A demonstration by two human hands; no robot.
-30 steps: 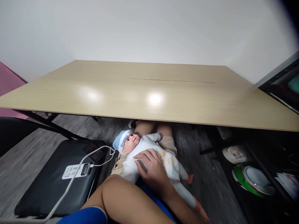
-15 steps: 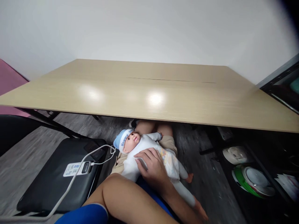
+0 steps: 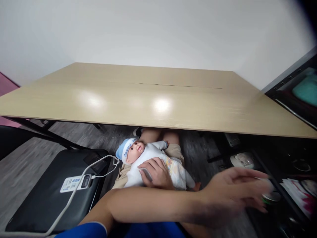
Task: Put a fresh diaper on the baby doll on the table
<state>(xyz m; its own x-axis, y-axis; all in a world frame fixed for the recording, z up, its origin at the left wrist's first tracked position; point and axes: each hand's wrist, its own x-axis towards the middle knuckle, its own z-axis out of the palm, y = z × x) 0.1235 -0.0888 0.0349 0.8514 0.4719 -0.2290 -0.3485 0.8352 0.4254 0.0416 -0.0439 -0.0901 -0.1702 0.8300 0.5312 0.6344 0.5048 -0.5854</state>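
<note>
Because the left forearm (image 3: 158,206) lies straight across the bottom of our view, it hides most of what sits behind it: we lose the right wrist, our lap and the doll's legs. Nearest to us is the blue sleeve (image 3: 81,231), cut off by the lower edge. From it the arm stretches out to our right, crossing the body, and ends in the left hand (image 3: 235,191). That hand is badly blurred. Its fingers look stretched out and loosely spread, holding nothing we can see. Their tips are near a green-rimmed round thing (image 3: 271,197) low on the right (touching or not, we cannot tell).

Just behind the forearm, the right hand (image 3: 155,172) lies on the belly of the doll (image 3: 152,152), fingers laid open over it rather than clasped around it. A small pale shape (image 3: 146,173) under the fingertips is too unclear to name. The doll lies on its back across our lap, below the table's near edge. Its head in a blue cap (image 3: 123,152) points left.

To the left stands a black chair (image 3: 37,198) bearing a white device (image 3: 74,182) with a white cable (image 3: 99,163) plugged in. Farther off, the pale wooden table (image 3: 158,99) spans the view, and a dark shelf unit (image 3: 284,87) is cut off at the right.
</note>
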